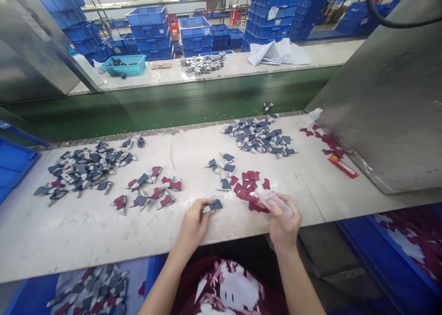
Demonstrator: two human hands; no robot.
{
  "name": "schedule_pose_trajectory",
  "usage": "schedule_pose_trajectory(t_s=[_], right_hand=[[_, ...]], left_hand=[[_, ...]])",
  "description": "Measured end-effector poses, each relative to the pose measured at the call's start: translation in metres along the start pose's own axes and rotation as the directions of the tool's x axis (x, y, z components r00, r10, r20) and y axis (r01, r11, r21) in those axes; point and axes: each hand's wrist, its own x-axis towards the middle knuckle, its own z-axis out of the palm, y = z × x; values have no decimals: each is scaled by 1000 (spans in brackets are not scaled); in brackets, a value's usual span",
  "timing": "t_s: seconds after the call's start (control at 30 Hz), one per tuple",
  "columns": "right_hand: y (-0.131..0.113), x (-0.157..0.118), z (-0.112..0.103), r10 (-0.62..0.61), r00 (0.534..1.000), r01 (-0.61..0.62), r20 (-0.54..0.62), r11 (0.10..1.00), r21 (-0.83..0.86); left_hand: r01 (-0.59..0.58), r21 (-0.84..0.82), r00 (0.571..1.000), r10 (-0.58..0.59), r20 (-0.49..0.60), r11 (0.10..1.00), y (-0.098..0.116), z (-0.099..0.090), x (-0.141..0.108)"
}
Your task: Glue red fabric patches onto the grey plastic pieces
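Note:
Between the thumb and fingers of my left hand [196, 220] is a small dark blue and grey plastic part [216, 205], held just over the table. My right hand [286, 218] grips a translucent squeeze bottle [276, 201], its tip pointing left over a scatter of maroon pieces [246, 186]. A few loose blue-grey parts [225, 183] lie beyond my left hand. Left of it sit several parts with maroon faces [157, 193]. Farther off is a heap of blue-grey parts [258, 135], and another heap [86, 165] spreads at the left.
A green conveyor belt [179, 104] runs behind the white table [193, 144], with one part [267, 105] on it. A metal panel [390, 112] stands at right, near a red-orange packet [343, 166]. Blue bins [152, 278] with parts sit below the table edge.

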Motion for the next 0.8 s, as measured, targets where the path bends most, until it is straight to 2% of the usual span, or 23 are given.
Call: schedule_pose_trajectory(t_s=[0.1, 0.2, 0.27, 0.37, 0.43, 0.5, 0.53, 0.57, 0.63, 0.67, 0.73, 0.8], right_hand=[[-10, 31, -20, -95, 993, 90, -68, 993, -72], [-12, 59, -35, -230, 962, 175, -147, 934, -310], [-8, 71, -42, -233, 960, 148, -154, 891, -428], [-4, 75, -46, -216, 966, 120, -141, 860, -495], [-7, 67, -43, -353, 919, 191, -174, 787, -586], [-12, 52, -35, -546, 821, 266, -169, 627, -733], [-14, 43, -29, -601, 789, 294, -126, 550, -781], [-15, 35, -23, -598, 801, 341, -33, 501, -796], [-11, 22, -8, -469, 851, 468, 237, 469, -749], [-8, 17, -1, -395, 856, 502, 335, 476, -722], [1, 15, 10, -298, 858, 513, 418, 505, -695], [6, 17, 17, -262, 873, 485, 410, 534, -692]], left_hand=[[21, -14, 1000, -21, -10, 1000, -2, 1, 0], [55, -71, 998, -57, -20, 996, -2, 0, 0], [72, -121, 996, -77, -34, 990, -2, -1, -1], [81, -222, 993, -99, -71, 972, 0, -1, -2], [90, -303, 986, -127, -105, 949, 2, 0, -1], [112, -373, 976, -172, -131, 921, 5, 2, -1], [127, -400, 970, -197, -140, 908, 6, 3, 0], [144, -423, 963, -225, -150, 895, 8, 4, 0], [174, -460, 944, -280, -173, 871, 12, 6, 1], [186, -475, 935, -304, -185, 860, 14, 7, 2], [199, -503, 919, -338, -201, 841, 18, 8, 2], [212, -534, 912, -362, -193, 819, 22, 8, 2]])
